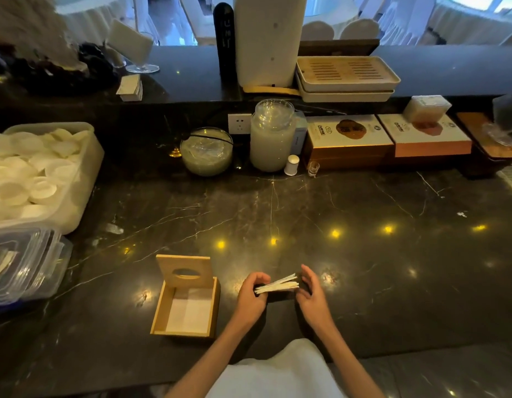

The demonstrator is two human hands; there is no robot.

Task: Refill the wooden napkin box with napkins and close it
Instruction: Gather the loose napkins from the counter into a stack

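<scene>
Two hands hold one stack of napkins (pixel 277 285) just above the dark marble counter (pixel 364 254). The left hand (pixel 250 297) curls round the stack's left end with the thumb on top. The right hand (pixel 312 294) pinches the right end, where the top sheets fan slightly apart.

Just left of the grip stands one wooden napkin box (pixel 160 310), open. Its lid (pixel 168 268), which has an oval slot, is tipped upright at the far edge. A flat white layer of napkins (pixel 191 308) lies inside the box; how many cannot be told. A strip of counter lies between the grip and the box.

Well beyond the grip, along the back wall, are one glass bowl (pixel 206 152), one tall glass jar (pixel 272 139), one small white shaker (pixel 291 165), one tiny glass (pixel 313 168) and two printed cartons (pixel 346 139) side by side. On the ledge above them sit two stacked trays (pixel 346 73).

Far left of the grip, a plastic tub (pixel 88 168) holds many white cups. Nearer the person on that side are stacked clear containers (pixel 27 262).
</scene>
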